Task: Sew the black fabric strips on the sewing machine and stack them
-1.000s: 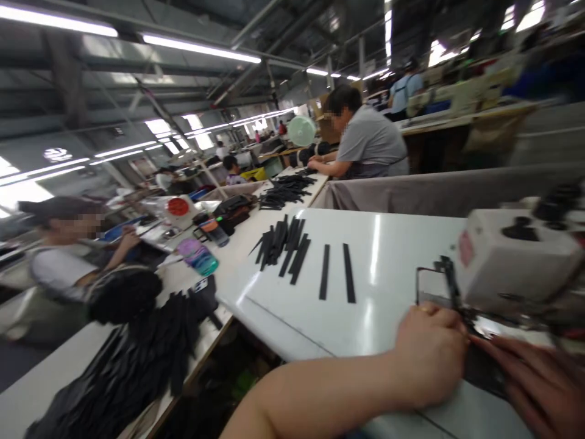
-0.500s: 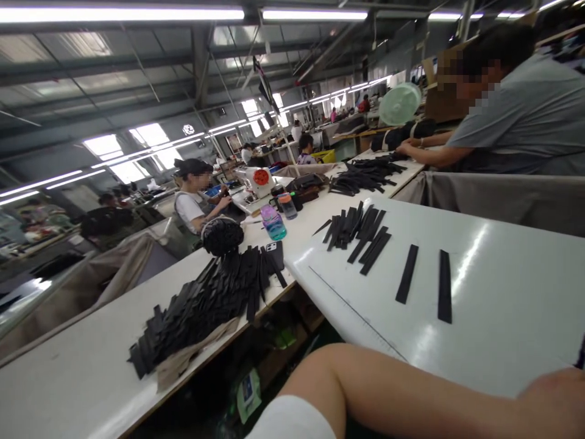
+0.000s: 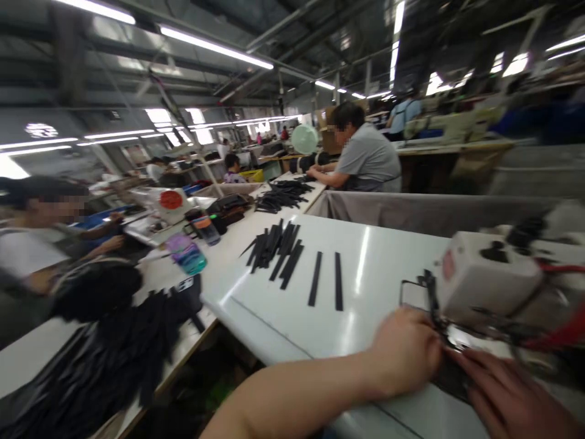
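My left hand [image 3: 406, 353] is at the front of a white sewing machine [image 3: 487, 274], its fingers curled closed near the needle area; what they grip is hidden. To its right my right hand [image 3: 507, 390] lies with fingers stretched forward on a dark piece [image 3: 452, 378] beside the machine. Two single black strips [image 3: 315, 279] lie apart on the pale tabletop [image 3: 283, 317], left of the machine. Farther left a small group of black strips [image 3: 276, 250] rests on the same top. The view is somewhat blurred.
On the left bench are a heap of black strips [image 3: 114, 347], a round black bundle [image 3: 95, 286], a phone [image 3: 189, 289] and two bottles [image 3: 186, 253]. A person in grey [image 3: 368, 158] works across the table; another person [image 3: 36, 238] sits at far left.
The view has swung right, bringing the sewing machine and my right hand into sight. My left hand, formerly at the right edge, now shows fully at the machine.
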`<state>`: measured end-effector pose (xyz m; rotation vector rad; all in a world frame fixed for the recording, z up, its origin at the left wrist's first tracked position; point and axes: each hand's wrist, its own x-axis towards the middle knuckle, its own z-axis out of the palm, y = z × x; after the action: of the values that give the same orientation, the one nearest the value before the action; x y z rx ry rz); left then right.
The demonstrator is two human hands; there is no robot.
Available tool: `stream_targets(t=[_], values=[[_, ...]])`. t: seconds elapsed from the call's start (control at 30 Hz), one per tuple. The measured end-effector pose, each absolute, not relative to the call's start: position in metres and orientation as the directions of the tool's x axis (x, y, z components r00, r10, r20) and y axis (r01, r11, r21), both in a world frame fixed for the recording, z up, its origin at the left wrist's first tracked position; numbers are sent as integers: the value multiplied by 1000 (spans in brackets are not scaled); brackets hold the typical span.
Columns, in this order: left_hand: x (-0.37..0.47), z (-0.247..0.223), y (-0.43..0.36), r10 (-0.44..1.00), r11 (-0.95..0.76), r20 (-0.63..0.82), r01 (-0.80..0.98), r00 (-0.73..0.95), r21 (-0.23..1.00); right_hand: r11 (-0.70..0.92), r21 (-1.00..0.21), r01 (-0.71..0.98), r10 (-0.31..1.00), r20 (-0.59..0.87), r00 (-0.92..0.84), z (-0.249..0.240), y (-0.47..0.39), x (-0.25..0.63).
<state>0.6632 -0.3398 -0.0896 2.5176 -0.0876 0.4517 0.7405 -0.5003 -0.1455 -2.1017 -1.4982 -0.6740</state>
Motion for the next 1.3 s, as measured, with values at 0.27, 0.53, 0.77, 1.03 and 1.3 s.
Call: stream_targets(t=[0.27,0.53,0.77,1.03,1.3], values=[[714,-69,-287,-183,-922,179,-232,967,310,-383,29,924,789,530,310,-96,-515,718],[682,-58,-318,79,-967,85,56,993,248,-297,-160,942,797,502,336,-92,-523,712],[633,-74,-334,-63,-876,310,-201,949,438,-199,-365,909,910,276,310,-75,-529,706],[640,-86,-332,-71,-812,357,-262,931,522,-290,-340,894,911,188,367,-67,-529,700],[641,-84,-335,-95,-833,361,-273,928,482,-288,-380,879,904,194,380,-68,-531,701]])
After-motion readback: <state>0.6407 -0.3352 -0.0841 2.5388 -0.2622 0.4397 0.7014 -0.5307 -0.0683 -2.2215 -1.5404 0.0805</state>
